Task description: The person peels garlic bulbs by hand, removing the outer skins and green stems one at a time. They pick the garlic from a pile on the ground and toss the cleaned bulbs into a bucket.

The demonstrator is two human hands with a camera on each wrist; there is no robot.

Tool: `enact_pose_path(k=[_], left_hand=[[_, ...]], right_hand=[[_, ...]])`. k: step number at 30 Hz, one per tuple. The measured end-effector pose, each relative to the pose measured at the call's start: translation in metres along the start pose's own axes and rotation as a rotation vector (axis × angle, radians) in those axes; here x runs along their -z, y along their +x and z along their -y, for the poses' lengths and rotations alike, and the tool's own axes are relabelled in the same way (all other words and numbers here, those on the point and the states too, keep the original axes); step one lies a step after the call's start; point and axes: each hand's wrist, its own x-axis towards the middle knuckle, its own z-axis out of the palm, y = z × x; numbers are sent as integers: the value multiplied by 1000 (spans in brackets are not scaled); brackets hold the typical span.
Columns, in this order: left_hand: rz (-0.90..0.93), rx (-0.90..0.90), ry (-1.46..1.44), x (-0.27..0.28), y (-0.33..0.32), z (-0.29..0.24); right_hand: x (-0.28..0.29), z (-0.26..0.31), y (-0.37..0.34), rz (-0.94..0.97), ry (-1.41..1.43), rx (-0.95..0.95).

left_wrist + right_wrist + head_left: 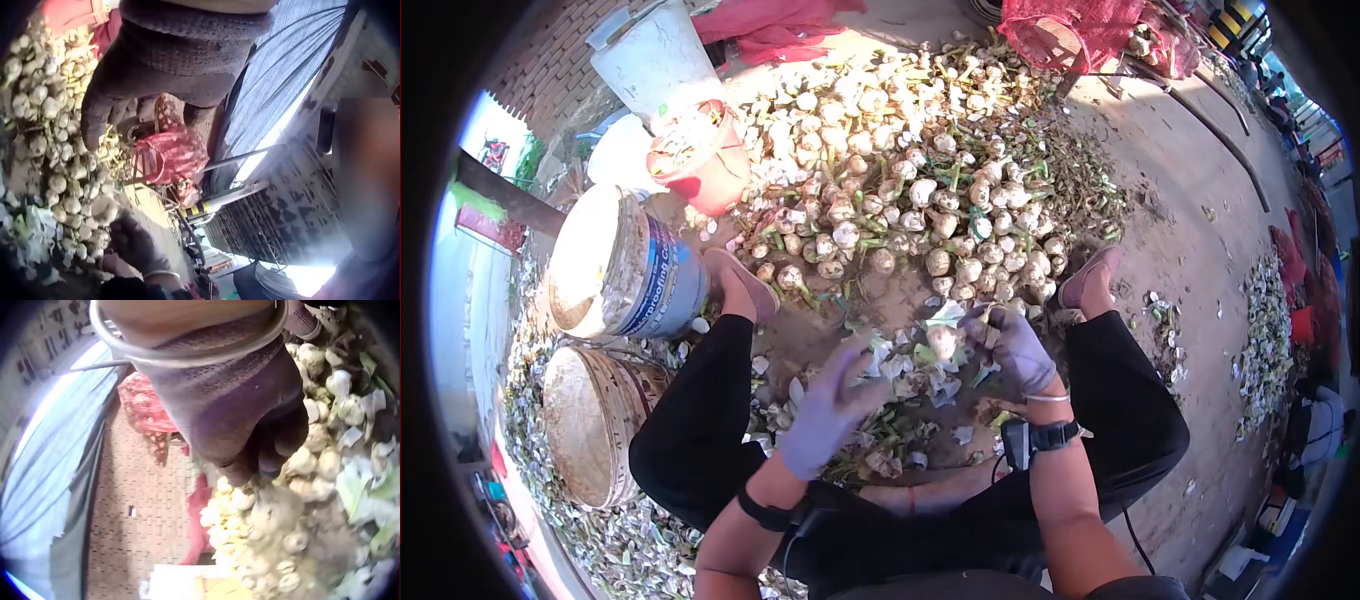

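My gloved right hand pinches a pale garlic bulb by its stem end, low over the scraps between my feet. Seen in the right wrist view, the fingers curl at the top of the bulb, which hangs below them, slightly blurred. My gloved left hand is raised to the left of it, fingers loosely bent and apart, holding nothing. Ahead of both hands lies a big heap of garlic bulbs with short stems. White and green peelings litter the ground beneath the hands.
At my left stand a blue-and-white bucket, a dirty pale bucket and a red bucket full of scraps. A tall white bin is behind. Red mesh bags lie beyond the heap, beside a long pole.
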Motion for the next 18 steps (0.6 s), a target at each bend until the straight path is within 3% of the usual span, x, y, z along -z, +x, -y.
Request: enact_pose_path(k=[1, 3, 5, 8, 11, 13, 16, 18], left_hand=[[14, -21, -78, -26, -7, 13], [26, -48, -155, -45, -19, 14], [-85, -429, 734, -55, -33, 0], [-82, -563, 795, -55, -45, 10], [-50, -663, 940, -53, -58, 9], [-129, -718, 988, -51, -65, 6], [-144, -632, 821, -48, -80, 23], [-153, -571, 681, -48, -83, 29]], right_hand=[[-22, 14, -26, 77, 209, 21], [-48, 38, -67, 208, 269, 16], [-74, 31, -89, 41, 665, 43], [-102, 21, -114, -68, 594, 9], [-112, 14, -121, -85, 545, 70], [-104, 20, -126, -34, 417, 124], [-83, 25, -130, 347, 390, 44], [-75, 39, -136, 394, 414, 18]])
